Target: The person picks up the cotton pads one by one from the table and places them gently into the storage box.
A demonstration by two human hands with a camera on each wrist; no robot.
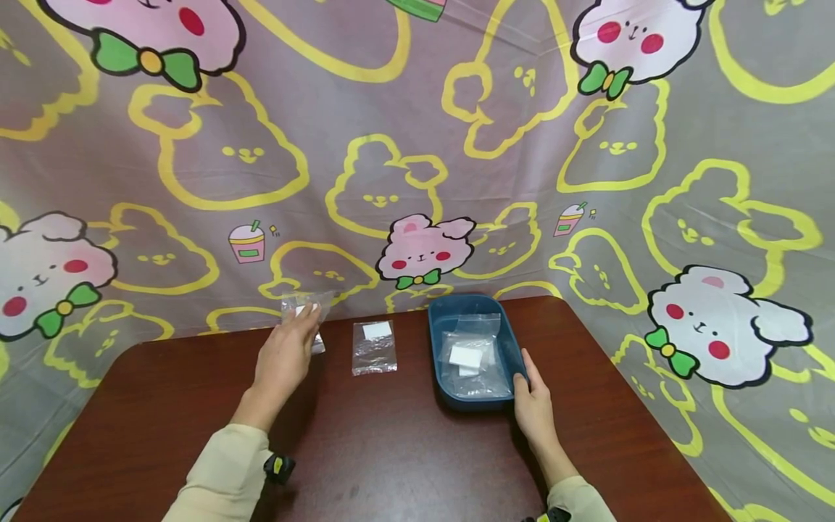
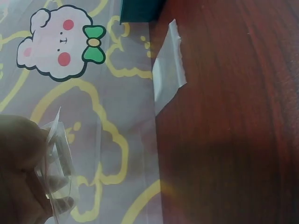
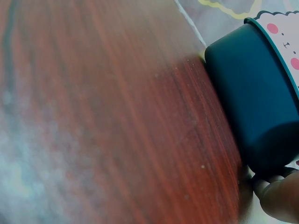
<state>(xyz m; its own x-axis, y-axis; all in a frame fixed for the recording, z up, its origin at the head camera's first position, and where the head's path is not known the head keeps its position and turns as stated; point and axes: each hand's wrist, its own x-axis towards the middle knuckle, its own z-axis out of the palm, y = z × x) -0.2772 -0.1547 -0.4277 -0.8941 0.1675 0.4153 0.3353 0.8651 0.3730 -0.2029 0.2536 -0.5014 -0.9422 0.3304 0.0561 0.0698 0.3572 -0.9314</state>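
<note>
My left hand (image 1: 282, 360) pinches a clear plastic bag (image 1: 316, 344) with a white piece in it, at the back left of the table. In the left wrist view this bag (image 2: 61, 156) stands off the table, with fingertips showing through the film. A second clear bag (image 1: 375, 353), also with a white piece, lies flat to the right of that hand. Farther right is a dark blue bin (image 1: 476, 406) holding clear bags with white pieces (image 1: 466, 357). My right hand (image 1: 536, 409) grips the bin's near right side, its thumb at the rim.
A brown wooden table (image 1: 391, 457) carries everything. Its back edge meets a hanging cloth (image 1: 365, 174) printed with cartoon animals, which also runs along both sides. Dark straps (image 1: 279, 467) sit at the sleeve cuffs.
</note>
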